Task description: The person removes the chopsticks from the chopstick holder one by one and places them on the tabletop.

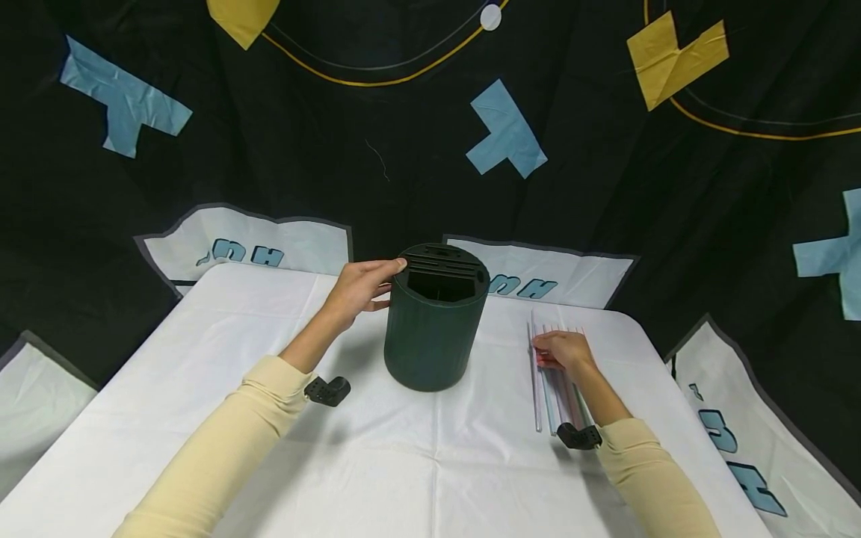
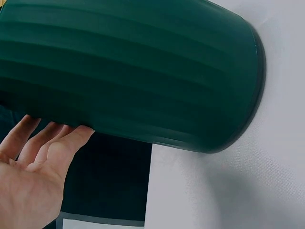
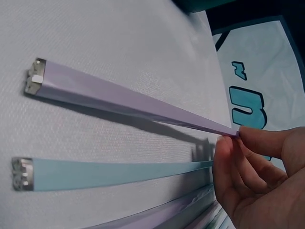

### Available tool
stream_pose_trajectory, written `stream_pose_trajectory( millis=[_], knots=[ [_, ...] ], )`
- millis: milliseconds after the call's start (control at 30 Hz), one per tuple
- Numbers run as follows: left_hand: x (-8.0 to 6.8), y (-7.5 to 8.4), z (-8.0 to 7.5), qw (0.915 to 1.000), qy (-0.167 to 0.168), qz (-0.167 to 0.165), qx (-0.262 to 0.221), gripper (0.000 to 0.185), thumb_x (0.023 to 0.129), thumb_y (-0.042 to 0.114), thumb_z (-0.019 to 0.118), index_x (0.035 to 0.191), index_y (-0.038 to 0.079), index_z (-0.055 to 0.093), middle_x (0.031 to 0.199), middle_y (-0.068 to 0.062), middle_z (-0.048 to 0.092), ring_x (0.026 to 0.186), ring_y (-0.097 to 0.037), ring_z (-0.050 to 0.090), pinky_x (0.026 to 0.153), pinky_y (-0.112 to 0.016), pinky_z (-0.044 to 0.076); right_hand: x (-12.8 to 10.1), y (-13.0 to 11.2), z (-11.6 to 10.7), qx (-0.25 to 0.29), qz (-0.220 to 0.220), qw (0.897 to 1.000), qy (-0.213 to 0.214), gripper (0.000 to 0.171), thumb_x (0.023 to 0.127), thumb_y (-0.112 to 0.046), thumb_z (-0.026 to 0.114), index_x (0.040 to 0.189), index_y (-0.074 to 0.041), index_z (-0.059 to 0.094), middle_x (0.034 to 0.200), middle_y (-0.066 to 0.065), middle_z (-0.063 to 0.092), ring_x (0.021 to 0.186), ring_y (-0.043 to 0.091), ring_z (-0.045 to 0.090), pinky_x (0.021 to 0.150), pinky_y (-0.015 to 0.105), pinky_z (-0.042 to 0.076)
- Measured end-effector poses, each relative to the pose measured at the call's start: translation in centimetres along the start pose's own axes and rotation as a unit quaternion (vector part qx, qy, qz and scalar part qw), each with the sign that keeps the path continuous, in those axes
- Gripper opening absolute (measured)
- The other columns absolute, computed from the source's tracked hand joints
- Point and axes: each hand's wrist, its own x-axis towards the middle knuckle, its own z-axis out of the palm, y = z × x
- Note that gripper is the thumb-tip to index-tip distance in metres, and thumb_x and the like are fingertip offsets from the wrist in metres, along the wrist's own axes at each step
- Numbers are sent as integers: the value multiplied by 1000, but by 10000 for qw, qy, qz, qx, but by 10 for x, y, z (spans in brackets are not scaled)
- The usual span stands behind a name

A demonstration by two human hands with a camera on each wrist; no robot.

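Two hands engaged: left hand (image 1: pixel 359 289), fingers straight, rests against the green holder (image 1: pixel 433 329); right hand (image 1: pixel 563 351) pinches a lilac straw (image 3: pixel 128 101).

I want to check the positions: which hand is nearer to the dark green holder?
Left. The left hand touches the dark green holder at its rim; the right hand is apart from it, pinching a lilac stick.
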Motion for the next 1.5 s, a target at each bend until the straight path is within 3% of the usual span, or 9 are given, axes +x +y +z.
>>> stream_pose_trajectory(
  millis=[600,933,1200,1400,1500],
  knots=[
    [2,1,3,9999,-44,-12,-93,52,95,44,70,132,8,67,140,-11,63,127,-35,61,95,-50,57,2,8,1,2,7,9999,169,32,97,-10,65,119,13,65,75,0,69,62,7,63,58,20,59],
    [2,3,7,10000,-62,14,-25,52,94,45,70,131,8,68,141,-10,62,129,-35,59,95,-49,58,-5,6,-6,-56,13,9996,287,31,97,-10,65,119,12,66,88,12,73,65,9,66,60,21,59],
    [-6,9,8,9989,37,-235,408,59,94,51,68,137,10,64,143,-9,60,129,-32,60,97,-46,57,-16,-7,-10,-166,-235,9993,255,32,100,-13,61,121,11,64,106,22,71,74,12,68,69,25,62],
    [-11,15,7,9957,-12,-512,769,68,95,58,63,144,11,58,146,-10,58,129,-30,61,99,-42,57,-26,-21,-14,-245,-374,9986,270,35,102,-16,59,123,12,64,104,20,70,76,16,70,70,25,62],
    [-15,17,1,9932,48,-472,1063,71,96,62,58,144,9,57,140,-14,62,126,-31,63,94,-41,60,-30,-29,-14,-438,-557,9968,358,36,102,-18,58,121,12,64,102,22,71,73,16,70,68,25,62]
  ],
)
